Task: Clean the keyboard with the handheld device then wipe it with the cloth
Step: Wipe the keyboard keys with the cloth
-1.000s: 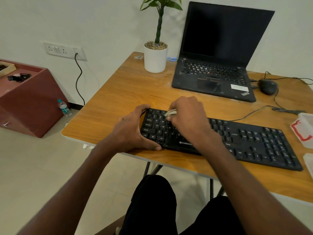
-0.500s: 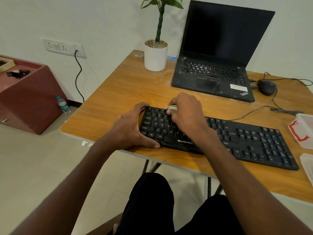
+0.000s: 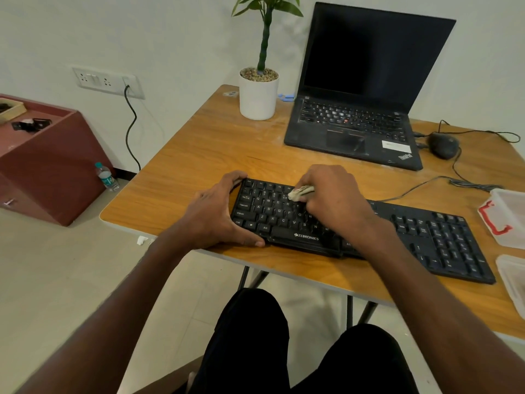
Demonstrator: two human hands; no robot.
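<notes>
Right hand (image 3: 335, 194) grip closed round, probably, the cloth (image 3: 300, 192).

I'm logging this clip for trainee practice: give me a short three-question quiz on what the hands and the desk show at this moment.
1. True or false: the left hand grips the left end of the black Zebronics keyboard.
2. What does the right hand hold against the keys? A) a wired mouse B) a small pale wad that looks like cloth C) a water bottle
3. Fill in: the white plant pot stands to the ____ of the open ThinkPad laptop as the camera sees it.

Key: 1 true; 2 B, the pale wad pokes out from the curled fingers over the upper key rows; 3 left.
</notes>
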